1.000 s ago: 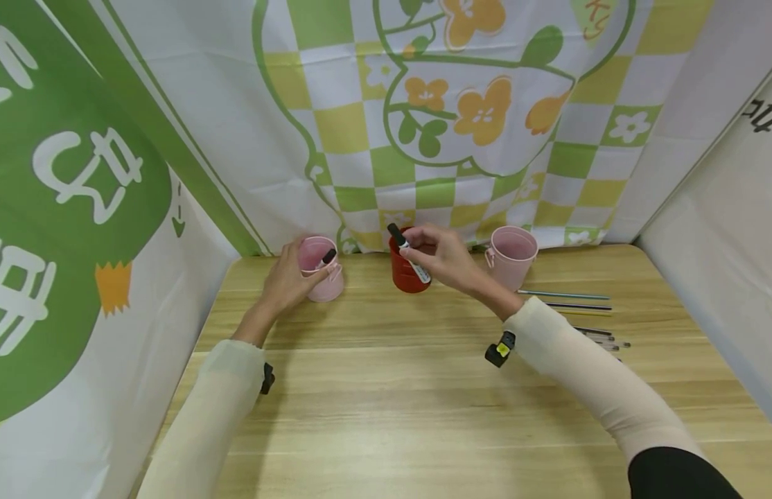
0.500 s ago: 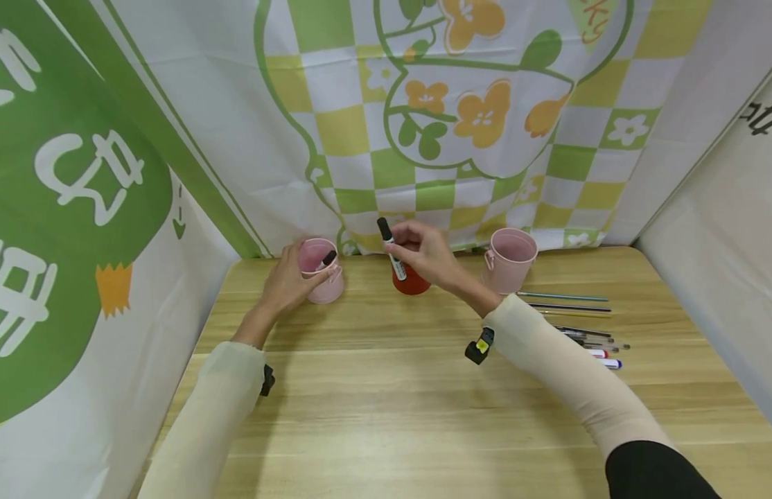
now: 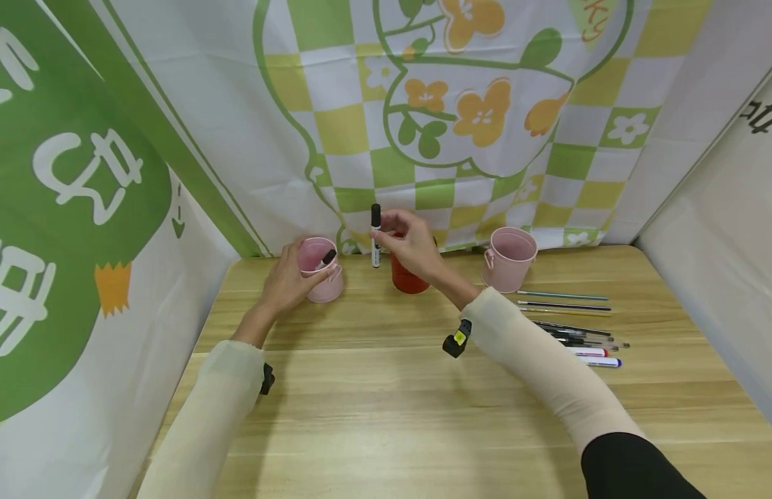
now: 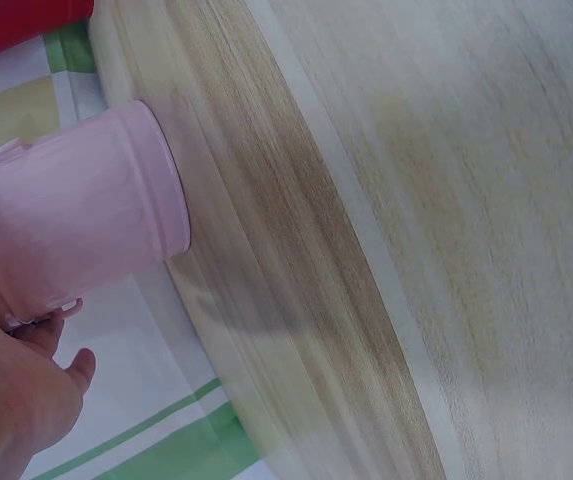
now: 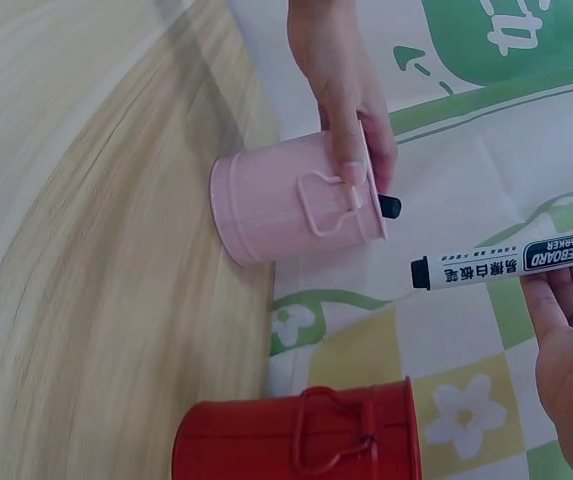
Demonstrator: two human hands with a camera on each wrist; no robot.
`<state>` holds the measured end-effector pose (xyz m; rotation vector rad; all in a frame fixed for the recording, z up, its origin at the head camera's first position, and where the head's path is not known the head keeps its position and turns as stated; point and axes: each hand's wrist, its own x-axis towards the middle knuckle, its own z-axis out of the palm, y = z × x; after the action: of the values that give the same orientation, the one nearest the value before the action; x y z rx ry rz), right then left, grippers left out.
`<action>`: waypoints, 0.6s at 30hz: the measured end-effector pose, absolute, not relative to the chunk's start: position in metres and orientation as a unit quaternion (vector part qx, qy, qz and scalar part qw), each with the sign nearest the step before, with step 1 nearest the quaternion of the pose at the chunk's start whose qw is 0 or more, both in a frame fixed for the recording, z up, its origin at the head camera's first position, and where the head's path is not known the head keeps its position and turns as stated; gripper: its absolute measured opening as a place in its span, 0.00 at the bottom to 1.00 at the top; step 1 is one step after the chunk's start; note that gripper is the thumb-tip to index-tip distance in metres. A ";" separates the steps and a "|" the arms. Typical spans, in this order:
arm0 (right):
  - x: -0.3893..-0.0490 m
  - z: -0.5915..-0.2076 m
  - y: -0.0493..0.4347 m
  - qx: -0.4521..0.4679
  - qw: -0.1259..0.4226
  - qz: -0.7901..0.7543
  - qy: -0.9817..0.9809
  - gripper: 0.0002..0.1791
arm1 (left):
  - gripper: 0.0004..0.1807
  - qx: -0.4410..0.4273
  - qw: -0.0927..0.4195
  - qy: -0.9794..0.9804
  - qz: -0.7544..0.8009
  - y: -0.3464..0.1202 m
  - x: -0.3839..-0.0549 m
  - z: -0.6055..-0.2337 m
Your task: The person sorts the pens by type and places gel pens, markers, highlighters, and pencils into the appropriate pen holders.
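Note:
My left hand [image 3: 285,283] grips the left pink bucket [image 3: 326,290] near its rim, thumb beside the wire handle. The bucket stands upright on the table, and the black cap of a marker [image 3: 328,257] shows at its mouth. My right hand [image 3: 411,244] pinches a white whiteboard marker [image 3: 376,249] with a black cap pointing up. That marker hangs in the air between the left pink bucket and the red bucket [image 3: 408,278], apart from both. In the right wrist view, the marker's black lower end [image 5: 420,274] points towards the pink bucket's mouth.
Another pink bucket [image 3: 509,267] stands on the right. Beside it lie several thin brushes [image 3: 567,305], dark pens [image 3: 576,333], a red-capped marker [image 3: 592,352] and a blue-capped marker [image 3: 604,362]. A printed cloth [image 3: 423,187] hangs behind the wooden table [image 3: 361,416].
My right hand has moved left with the whiteboard marker, from in front of the red bucket, and the marker has turned from slanted to nearly upright. My left hand has stayed on the pink bucket.

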<state>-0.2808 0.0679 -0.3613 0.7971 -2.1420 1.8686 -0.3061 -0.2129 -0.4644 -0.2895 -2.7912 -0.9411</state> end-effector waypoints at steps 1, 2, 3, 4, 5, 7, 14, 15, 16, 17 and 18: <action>-0.282 -0.362 0.066 0.266 0.095 0.631 -0.722 0.13 | 0.54 -0.096 0.090 -0.940 -0.316 -0.213 -0.306 -0.464; -0.283 -0.363 0.065 0.264 0.096 0.633 -0.721 0.13 | 0.55 -0.094 0.087 -0.940 -0.315 -0.213 -0.306 -0.464; -0.284 -0.364 0.063 0.261 0.097 0.636 -0.720 0.13 | 0.55 -0.094 0.085 -0.941 -0.315 -0.213 -0.306 -0.464; -0.285 -0.365 0.061 0.258 0.096 0.640 -0.717 0.13 | 0.55 -0.094 0.083 -0.941 -0.315 -0.213 -0.306 -0.464; -0.287 -0.366 0.060 0.256 0.094 0.647 -0.712 0.13 | 0.55 -0.094 0.082 -0.941 -0.314 -0.213 -0.306 -0.463; -0.289 -0.368 0.056 0.252 0.086 0.663 -0.700 0.14 | 0.55 -0.093 0.081 -0.941 -0.316 -0.213 -0.306 -0.463; -0.293 -0.369 0.043 0.246 0.063 0.710 -0.657 0.15 | 0.55 -0.089 0.079 -0.939 -0.323 -0.213 -0.307 -0.463; -0.293 -0.369 0.041 0.246 0.063 0.715 -0.652 0.15 | 0.55 -0.087 0.080 -0.938 -0.326 -0.213 -0.307 -0.464; -0.294 -0.369 0.039 0.245 0.064 0.717 -0.649 0.15 | 0.55 -0.085 0.082 -0.938 -0.327 -0.213 -0.307 -0.464; -0.294 -0.369 0.037 0.246 0.065 0.719 -0.646 0.14 | 0.55 -0.084 0.083 -0.936 -0.330 -0.213 -0.307 -0.464; -0.295 -0.369 0.035 0.245 0.068 0.722 -0.644 0.14 | 0.54 -0.084 0.084 -0.935 -0.333 -0.213 -0.308 -0.465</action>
<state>-0.2949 0.0355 -0.3694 0.7372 -1.9401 2.1747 -0.3077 -0.2127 -0.4648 -0.2507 -2.7909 -0.9924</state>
